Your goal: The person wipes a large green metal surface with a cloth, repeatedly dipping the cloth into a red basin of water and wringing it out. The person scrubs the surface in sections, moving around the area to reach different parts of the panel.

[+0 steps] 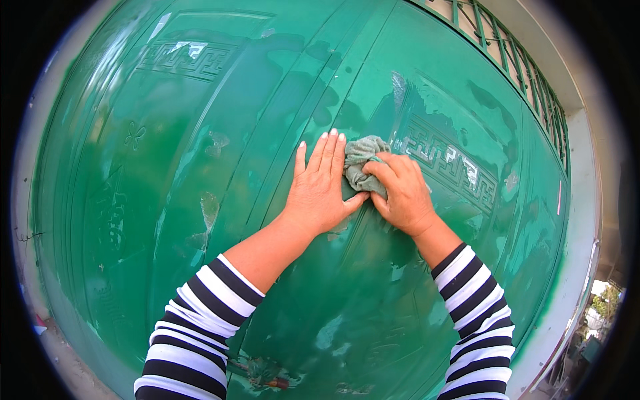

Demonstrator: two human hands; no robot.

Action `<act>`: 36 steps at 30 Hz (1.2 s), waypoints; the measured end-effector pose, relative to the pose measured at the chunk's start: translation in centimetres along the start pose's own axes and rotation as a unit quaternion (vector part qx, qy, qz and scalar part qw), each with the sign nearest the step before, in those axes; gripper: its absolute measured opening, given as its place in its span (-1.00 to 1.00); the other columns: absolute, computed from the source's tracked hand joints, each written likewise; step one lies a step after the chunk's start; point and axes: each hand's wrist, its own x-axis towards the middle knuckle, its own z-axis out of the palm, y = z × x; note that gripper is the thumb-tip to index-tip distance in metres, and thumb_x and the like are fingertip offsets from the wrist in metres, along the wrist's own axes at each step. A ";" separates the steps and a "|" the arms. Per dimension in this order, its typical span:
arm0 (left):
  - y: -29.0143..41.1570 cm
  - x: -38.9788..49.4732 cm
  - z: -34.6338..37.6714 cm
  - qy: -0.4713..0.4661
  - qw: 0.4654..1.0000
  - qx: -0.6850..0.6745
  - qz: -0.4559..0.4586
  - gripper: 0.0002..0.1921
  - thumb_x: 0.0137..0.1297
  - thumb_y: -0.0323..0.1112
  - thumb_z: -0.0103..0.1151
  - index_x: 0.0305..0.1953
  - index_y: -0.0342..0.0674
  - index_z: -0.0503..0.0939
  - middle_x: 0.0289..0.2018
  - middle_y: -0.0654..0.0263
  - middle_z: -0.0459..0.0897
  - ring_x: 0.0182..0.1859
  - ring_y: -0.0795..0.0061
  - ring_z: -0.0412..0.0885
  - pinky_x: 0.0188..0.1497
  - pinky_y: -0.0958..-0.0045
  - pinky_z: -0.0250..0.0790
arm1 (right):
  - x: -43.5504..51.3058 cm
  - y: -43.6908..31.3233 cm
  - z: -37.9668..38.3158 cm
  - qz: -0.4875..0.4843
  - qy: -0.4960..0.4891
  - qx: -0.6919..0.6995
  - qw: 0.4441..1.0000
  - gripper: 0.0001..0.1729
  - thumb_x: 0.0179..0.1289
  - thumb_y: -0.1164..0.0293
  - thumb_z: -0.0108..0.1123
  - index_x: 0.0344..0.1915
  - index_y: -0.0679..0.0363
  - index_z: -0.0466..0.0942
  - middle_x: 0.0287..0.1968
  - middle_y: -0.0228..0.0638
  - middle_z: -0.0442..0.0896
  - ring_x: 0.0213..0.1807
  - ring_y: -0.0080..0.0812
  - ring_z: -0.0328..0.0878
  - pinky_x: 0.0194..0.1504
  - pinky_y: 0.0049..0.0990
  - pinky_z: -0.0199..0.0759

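Note:
A large green painted double door (280, 320) fills most of the view, with wet patches and shiny streaks on its surface. My right hand (404, 192) grips a crumpled grey-green cloth (364, 150) and presses it against the door. Beside it, my left hand (321, 192) lies flat on the door, palm down, near the seam between the leaves. Its thumb reaches close to the right thumb; whether they touch I cannot tell. To the right of the cloth runs a raised key-pattern relief panel (450, 165).
A matching relief panel (185, 59) sits at upper left. Patches of peeled film or paint (210, 210) mark the left leaf. Low down is a door latch or handle (262, 375), partly blurred. A green metal grille (505, 55) borders the top right, and a pale wall frame (582, 200) the right side.

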 end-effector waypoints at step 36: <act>-8.3 -1.9 -4.6 0.017 0.999 -0.030 -0.037 -0.02 0.28 0.10 0.20 0.55 -0.30 0.00 0.56 -0.06 0.02 0.62 0.01 -0.07 0.60 -0.20 -0.33 | 11.8 -7.1 5.8 -0.010 0.016 0.050 0.999 -0.59 -0.11 0.53 0.37 -0.15 0.13 0.57 -0.11 -0.21 0.60 -0.01 -0.06 0.52 0.07 -0.17 0.46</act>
